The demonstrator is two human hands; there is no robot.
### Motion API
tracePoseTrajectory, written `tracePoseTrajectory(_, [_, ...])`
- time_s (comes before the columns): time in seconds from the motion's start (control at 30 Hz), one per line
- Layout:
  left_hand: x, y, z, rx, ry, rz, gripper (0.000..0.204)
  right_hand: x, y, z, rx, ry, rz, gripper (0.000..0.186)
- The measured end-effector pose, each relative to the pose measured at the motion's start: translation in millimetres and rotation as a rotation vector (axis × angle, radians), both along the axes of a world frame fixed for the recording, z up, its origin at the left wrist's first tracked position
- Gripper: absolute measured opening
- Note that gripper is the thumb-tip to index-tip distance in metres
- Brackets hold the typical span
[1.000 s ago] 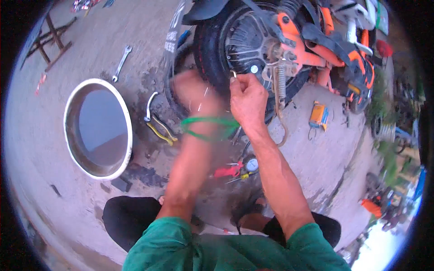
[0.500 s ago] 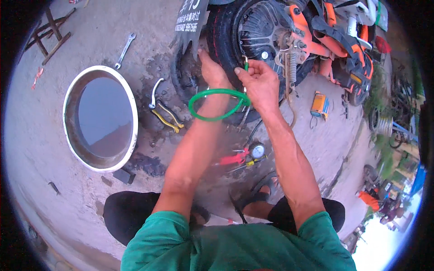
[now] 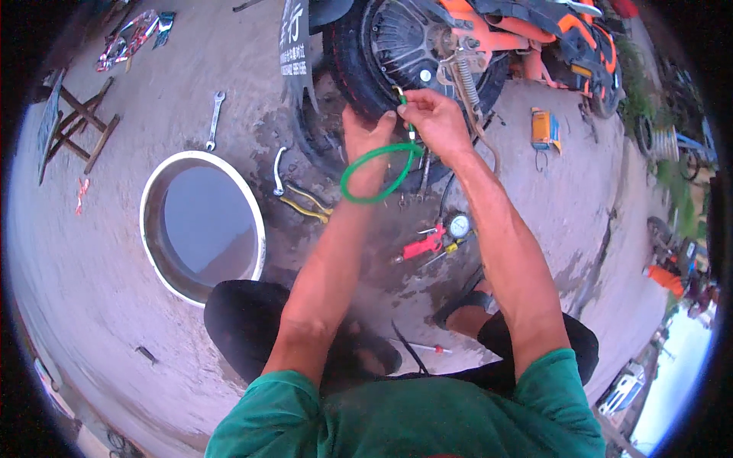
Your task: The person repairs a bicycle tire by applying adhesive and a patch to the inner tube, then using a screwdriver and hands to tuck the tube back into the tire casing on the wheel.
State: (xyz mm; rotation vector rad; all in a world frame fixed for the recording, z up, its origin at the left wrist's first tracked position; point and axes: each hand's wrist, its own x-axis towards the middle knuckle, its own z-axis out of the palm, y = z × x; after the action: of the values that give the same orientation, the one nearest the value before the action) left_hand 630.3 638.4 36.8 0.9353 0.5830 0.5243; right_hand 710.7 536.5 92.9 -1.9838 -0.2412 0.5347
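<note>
Outdoors, a stained concrete floor spreads under a crouching person in a green shirt, whose two bare forearms reach up from the lower edge toward the rear wheel of an orange scooter at the top of the view. Both hands meet at the lower edge of the black tyre. A thin green hose hangs between them in a loop that drops over the left wrist, and its upper end rises to the tyre's edge. Right hand pinches that upper end between thumb and fingertips, just below the hub. Left hand is closed around the hose just beside it, with its fingers bent against the tyre; whether it grips the hose tightly cannot be told. Left of the arms, a round white basin holding dark water sits on the floor, and a spanner lies well above it. Between basin and wheel lie a bent steel tyre lever and yellow-handled pliers. Below the hands, near the right forearm, rest a round pressure gauge and a red-handled tool. A screwdriver lies lower, near the person's knee. A small yellow box sits to the right of the wheel, and a wooden stool stands at the far left.
</note>
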Motion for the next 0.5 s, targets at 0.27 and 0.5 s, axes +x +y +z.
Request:
tracePoseTrajectory(0.27, [14.1,-1.1,-3.1,0.367,0.382,0.063,0.053,-4.8,-8.5,-6.3,0.178,0.067,-0.011,0.032])
tracePoseTrajectory(0.5, [7.4,14.3,-10.2,0.528,0.483,0.074,0.057,-1.7,-0.2,-12.0,0.189,0.040,-0.004,0.034])
